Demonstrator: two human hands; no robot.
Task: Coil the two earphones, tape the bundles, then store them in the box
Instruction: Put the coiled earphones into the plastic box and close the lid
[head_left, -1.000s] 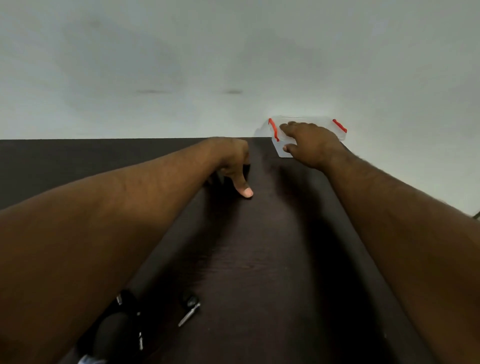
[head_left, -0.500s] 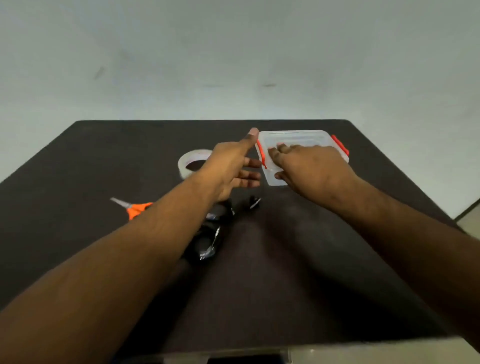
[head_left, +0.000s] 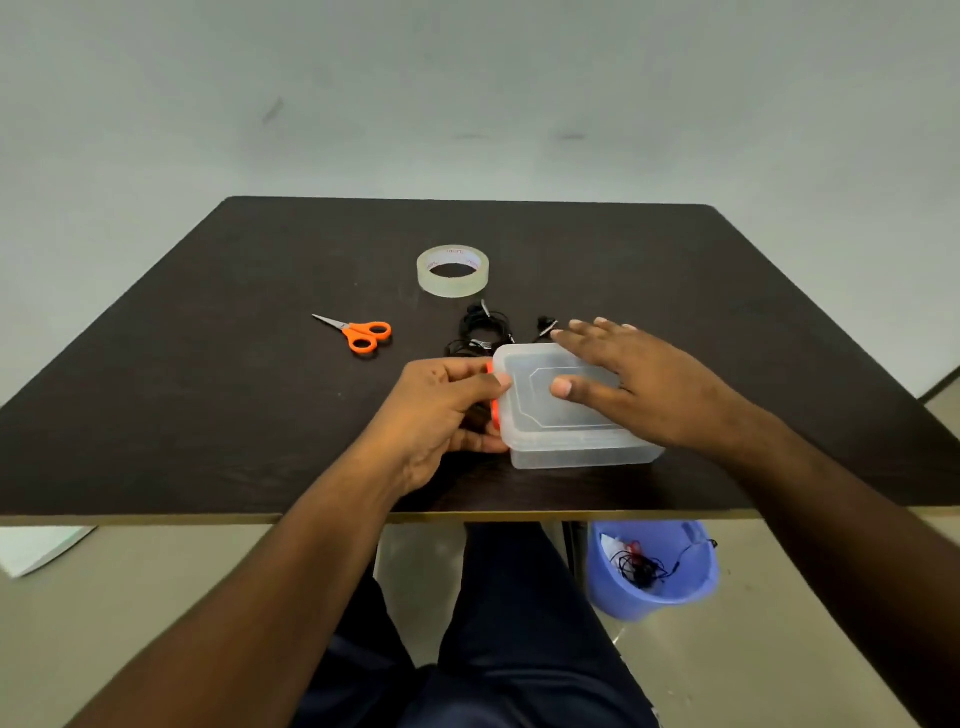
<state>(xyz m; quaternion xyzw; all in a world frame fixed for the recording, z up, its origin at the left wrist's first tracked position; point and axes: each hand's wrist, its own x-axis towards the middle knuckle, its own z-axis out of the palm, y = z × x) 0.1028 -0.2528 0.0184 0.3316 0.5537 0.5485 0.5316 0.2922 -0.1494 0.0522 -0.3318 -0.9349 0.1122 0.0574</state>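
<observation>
A clear plastic box with a closed lid and orange clips sits near the front edge of the dark table. My left hand grips its left side at the orange clip. My right hand lies flat on the lid with the fingers spread. Black earphones lie in a loose tangle just behind the box, with one earbud beside my right fingertips. A roll of clear tape sits further back.
Orange-handled scissors lie left of the earphones. Below the table's front edge, a blue bucket on the floor holds some black wires. My legs show under the table. A white wall stands behind.
The box has come from the far right of the table to the near edge. My left hand now grips its clip side and my right hand rests on the lid. The camera has tilted down.
</observation>
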